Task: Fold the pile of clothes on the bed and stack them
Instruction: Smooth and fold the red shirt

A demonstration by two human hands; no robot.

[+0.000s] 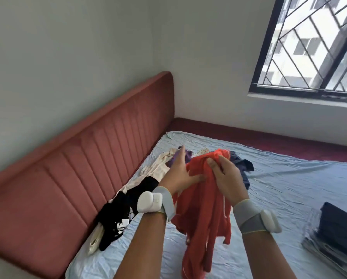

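The right hand (pixel 226 178) pinches the red top (pixel 202 208) near its upper edge; the left hand (pixel 178 174) rests on it, fingers straight. Best find both shoulders, shake it flat, then lay it on the bed (pixel 289 182). The top hangs crumpled, red-orange, limp. The unfolded pile (pixel 148 178) lies at eleven o'clock, the stack (pixel 337 228) at four.
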